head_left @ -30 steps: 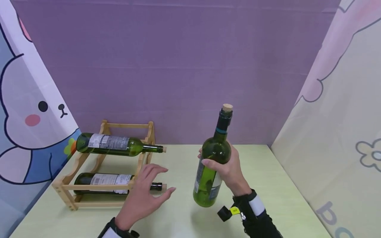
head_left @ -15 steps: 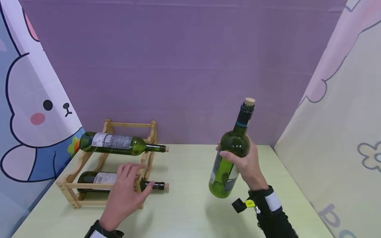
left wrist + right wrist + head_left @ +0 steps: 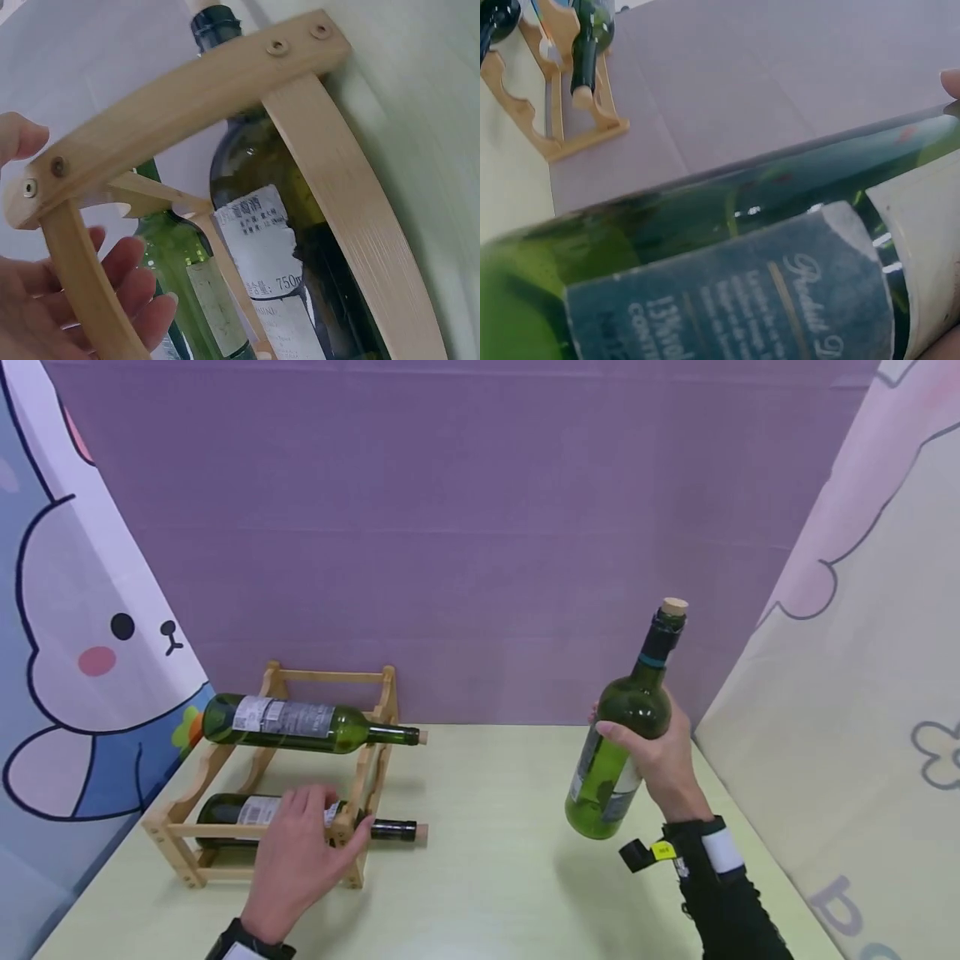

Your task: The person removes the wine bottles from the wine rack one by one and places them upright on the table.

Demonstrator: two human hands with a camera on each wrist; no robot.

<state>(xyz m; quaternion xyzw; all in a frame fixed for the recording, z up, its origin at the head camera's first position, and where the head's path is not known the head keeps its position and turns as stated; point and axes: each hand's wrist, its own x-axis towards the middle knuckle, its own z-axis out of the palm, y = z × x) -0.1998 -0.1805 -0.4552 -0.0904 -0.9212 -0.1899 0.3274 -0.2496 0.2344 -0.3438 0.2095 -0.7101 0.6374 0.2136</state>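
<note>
My right hand [image 3: 663, 764] grips a green wine bottle [image 3: 600, 785] round its body. Raised over the table, the bottle leans right, its cork [image 3: 674, 607] up; its dark label fills the right wrist view. At the left, my left hand [image 3: 296, 860] holds the near right corner of a wooden wine rack [image 3: 225, 830]. Its fingers [image 3: 135, 292] curl over the front rail, the thumb by the rack's end. One wine bottle [image 3: 288, 718] lies on the upper tier, neck to the right. Below it lies another bottle [image 3: 225, 810], partly hidden by the left hand and rail.
The pale table [image 3: 472, 860] stretches between rack and right hand. A purple cloth [image 3: 480, 543] hangs behind it. Printed cloths stand at both sides, with a rabbit picture [image 3: 112, 635] at the left near the rack.
My right hand has carried its bottle right and slightly up, tilting it further. My left hand has moved left onto the rack's front corner. The racked bottles keep their places.
</note>
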